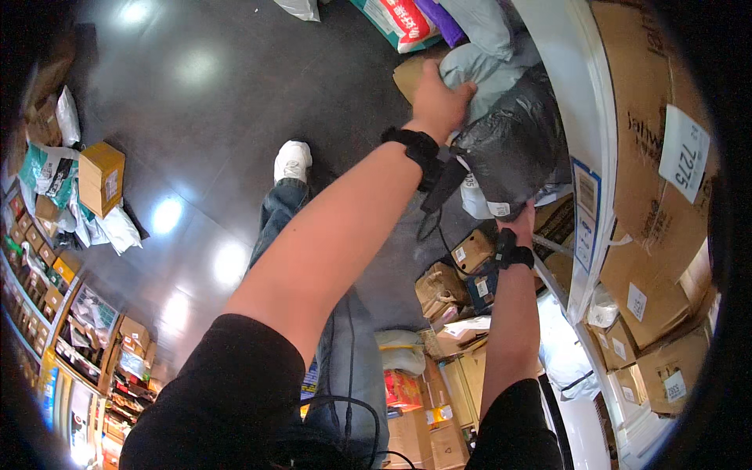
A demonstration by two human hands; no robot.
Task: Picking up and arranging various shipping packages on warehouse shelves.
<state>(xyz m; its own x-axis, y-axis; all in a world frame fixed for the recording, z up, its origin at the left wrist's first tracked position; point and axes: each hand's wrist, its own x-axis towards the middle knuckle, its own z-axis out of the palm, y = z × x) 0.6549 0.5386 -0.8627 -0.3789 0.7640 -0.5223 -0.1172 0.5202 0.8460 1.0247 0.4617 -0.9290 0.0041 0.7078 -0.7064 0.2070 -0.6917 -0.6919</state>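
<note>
My left hand (442, 98) reaches to a grey plastic-wrapped parcel (484, 73), thumb against it, with a brown package (408, 77) just behind the fingers. How firmly the left fingers hold is hidden. A bulky black plastic-bagged parcel (511, 141) lies between my hands. At its near end my right hand (518, 222) grips it, fingers mostly covered by the bag. A white label (499, 209) sits on the bag near that hand. Both wrists wear black bands, and a black device (445, 187) with a cable hangs below the left one.
A white shelf upright (596, 117) rises at the right, with labelled cartons (664, 247) beyond it. Small boxes (472, 252) crowd below my right hand. More parcels (103, 179) are piled on the dark floor (205, 106) at left, near stocked shelves (35, 282).
</note>
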